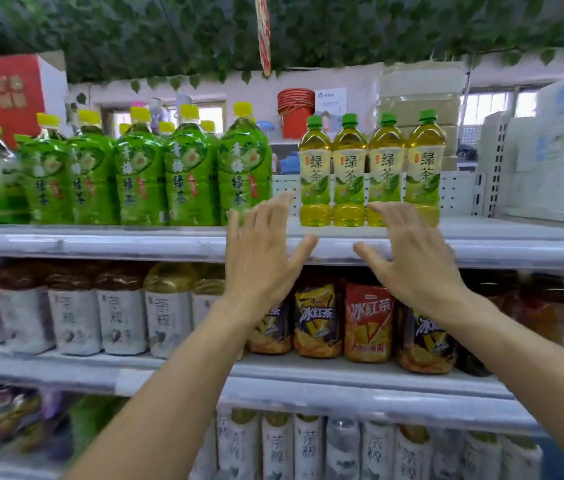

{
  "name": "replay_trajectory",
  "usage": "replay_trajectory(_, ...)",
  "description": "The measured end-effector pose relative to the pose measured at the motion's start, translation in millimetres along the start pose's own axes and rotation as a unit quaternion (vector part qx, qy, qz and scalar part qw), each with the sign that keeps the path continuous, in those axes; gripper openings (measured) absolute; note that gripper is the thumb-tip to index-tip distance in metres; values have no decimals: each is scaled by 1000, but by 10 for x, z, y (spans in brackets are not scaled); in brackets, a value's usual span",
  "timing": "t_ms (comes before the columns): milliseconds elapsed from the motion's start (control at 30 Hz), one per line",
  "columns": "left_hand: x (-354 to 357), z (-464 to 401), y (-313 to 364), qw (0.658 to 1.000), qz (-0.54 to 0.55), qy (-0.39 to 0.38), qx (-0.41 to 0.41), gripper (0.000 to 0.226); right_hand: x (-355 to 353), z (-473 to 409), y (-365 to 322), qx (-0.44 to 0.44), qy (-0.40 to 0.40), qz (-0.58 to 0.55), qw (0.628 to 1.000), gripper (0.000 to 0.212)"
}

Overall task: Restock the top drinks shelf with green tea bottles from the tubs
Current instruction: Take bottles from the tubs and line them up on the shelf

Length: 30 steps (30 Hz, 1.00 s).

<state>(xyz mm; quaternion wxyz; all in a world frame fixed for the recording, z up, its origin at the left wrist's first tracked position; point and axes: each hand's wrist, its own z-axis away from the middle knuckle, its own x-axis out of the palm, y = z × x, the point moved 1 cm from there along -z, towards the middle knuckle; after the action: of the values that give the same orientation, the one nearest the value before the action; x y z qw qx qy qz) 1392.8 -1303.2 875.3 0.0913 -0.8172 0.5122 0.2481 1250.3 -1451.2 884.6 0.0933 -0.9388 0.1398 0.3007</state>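
Both my left hand and right hand are spread wide, empty, before four green tea bottles on the top shelf; I should nudge the row square, gently.

Small retail shop, drinks aisle. Before me: tiered white shelving stocked in rows of green tea bottles, larger green-labelled bottles to the left, iced tea bottles below. Red buckets and boxed stock far behind; plastic ivy overhead.
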Motion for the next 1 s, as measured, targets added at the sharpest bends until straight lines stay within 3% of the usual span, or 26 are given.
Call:
replay_trajectory(133, -577, 826, -615, 999, -7, 37, -13, 68, 218, 486, -832, -46, 57, -29, 997, 51)
replay_trajectory(400, -2023, 2431, -2239, 994, -75, -53, -62, 62, 938, 1338, -3144, -60, 2, -150, 987, 55)
replay_trajectory(700, -3457, 3649, -3979, 949, -153, -173, -216, 69, 1757, 1762, -5544, -84, -135, -215, 964, 55)
replay_trajectory(1000, -4067, 4466, -5596, 896, -168, -185, -366, 63, 2885, 1867, -7174, -126, -248, -245, 929, 59)
